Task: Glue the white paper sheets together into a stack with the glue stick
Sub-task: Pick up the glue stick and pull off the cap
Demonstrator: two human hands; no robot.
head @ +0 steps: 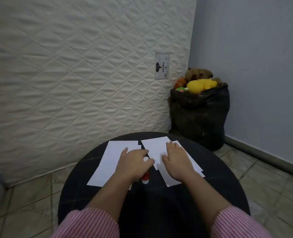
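Two groups of white paper sheets lie on a round black table (219, 182). The left sheets (110, 160) lie under my left hand (133, 164). The right sheets (155, 148) overlap loosely, and my right hand (176, 162) rests flat on them with its fingers spread. My left hand holds a red and white glue stick (145, 177); its white end shows between thumb and fingers and its red body sticks out below the palm.
A quilted white mattress (73, 74) stands against the wall behind the table. A black bag (199, 115) full of soft toys sits in the corner at the back right. Tiled floor surrounds the table.
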